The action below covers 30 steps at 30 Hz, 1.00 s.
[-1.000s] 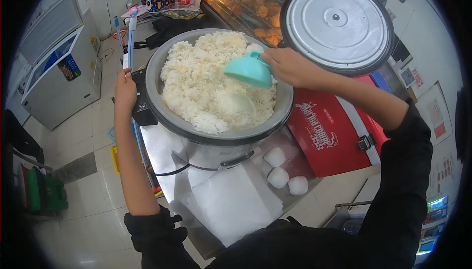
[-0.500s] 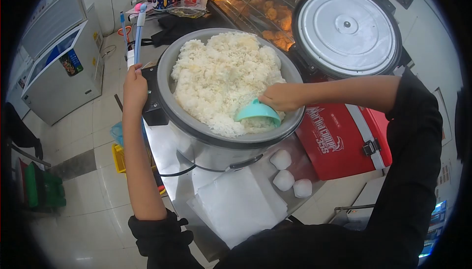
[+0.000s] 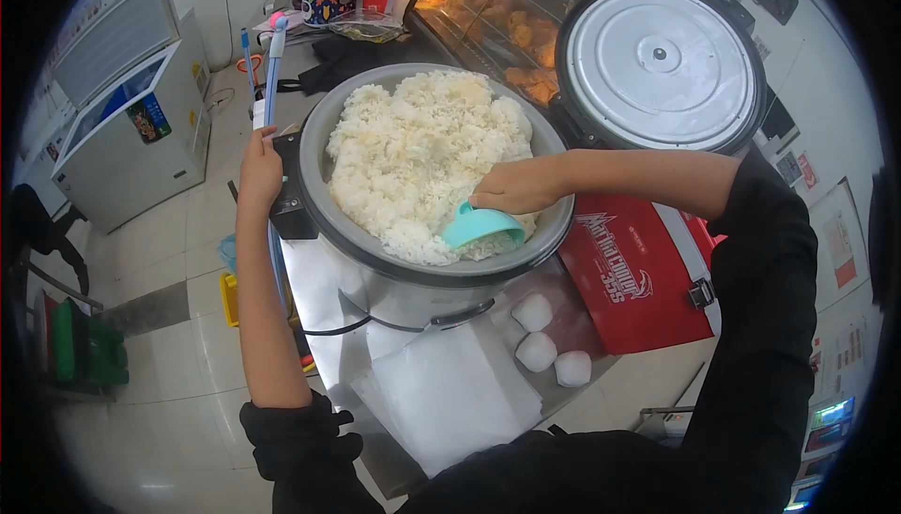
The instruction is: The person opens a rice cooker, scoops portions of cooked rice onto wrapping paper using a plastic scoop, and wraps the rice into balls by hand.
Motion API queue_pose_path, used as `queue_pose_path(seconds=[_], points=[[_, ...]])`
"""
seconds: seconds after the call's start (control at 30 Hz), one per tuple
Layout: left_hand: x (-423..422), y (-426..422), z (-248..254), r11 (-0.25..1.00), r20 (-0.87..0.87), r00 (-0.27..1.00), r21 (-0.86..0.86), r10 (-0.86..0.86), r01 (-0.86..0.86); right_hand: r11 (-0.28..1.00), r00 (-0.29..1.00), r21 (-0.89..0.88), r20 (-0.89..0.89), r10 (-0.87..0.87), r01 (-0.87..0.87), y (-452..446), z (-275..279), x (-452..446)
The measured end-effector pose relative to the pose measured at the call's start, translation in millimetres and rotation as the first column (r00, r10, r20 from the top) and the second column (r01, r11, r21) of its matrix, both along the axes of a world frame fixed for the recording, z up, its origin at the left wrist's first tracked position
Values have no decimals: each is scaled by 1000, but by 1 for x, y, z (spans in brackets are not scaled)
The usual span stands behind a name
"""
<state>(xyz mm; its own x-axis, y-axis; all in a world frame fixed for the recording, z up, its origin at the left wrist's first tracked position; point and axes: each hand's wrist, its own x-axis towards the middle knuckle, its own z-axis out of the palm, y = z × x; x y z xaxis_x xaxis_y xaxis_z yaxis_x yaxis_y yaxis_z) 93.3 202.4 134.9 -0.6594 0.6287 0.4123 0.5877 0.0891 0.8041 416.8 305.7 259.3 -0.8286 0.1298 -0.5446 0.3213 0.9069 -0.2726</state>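
Note:
A big rice cooker (image 3: pixel 427 296) stands with its lid (image 3: pixel 662 63) raised, and cooked white rice (image 3: pixel 418 143) is heaped in its pot. My right hand (image 3: pixel 519 185) is closed on a turquoise plastic scoop (image 3: pixel 483 225), which is tilted into the rice near the front right of the pot. At the cooker's left side, my left hand (image 3: pixel 260 174) grips the black side handle (image 3: pixel 292 185); its fingers are partly hidden. A blue-and-white stick (image 3: pixel 273 68) stands upright just behind that hand.
White paper sheets (image 3: pixel 455 387) and three wrapped white rounded portions (image 3: pixel 536 352) lie on the steel table in front of the cooker. A red cooler box (image 3: pixel 624 279) sits to the right. Behind stands a lit fried-food display case (image 3: pixel 502 12); a chest freezer (image 3: pixel 136 157) is at left.
My right hand and the scoop have moved slightly left within the rice. My left hand stays at the cooker's handle, and the view has shifted a little.

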Motion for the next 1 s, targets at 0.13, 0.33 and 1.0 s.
queue_pose_path(seconds=[0.13, 0.33, 1.0], points=[[-3, -1, -1, 1000, -2, 1000, -2, 0, 0, 999, 999, -17, -14, 44, -44, 15, 6, -4], [-1, -2, 1, 1000, 109, 994, -23, 14, -11, 953, 951, 156, 131, -279, 258, 26, 53, -6], [-4, -2, -1, 998, 80, 996, -47, 37, -33, 856, 986, 516, -126, 110, -30, 7, 0, 14]])
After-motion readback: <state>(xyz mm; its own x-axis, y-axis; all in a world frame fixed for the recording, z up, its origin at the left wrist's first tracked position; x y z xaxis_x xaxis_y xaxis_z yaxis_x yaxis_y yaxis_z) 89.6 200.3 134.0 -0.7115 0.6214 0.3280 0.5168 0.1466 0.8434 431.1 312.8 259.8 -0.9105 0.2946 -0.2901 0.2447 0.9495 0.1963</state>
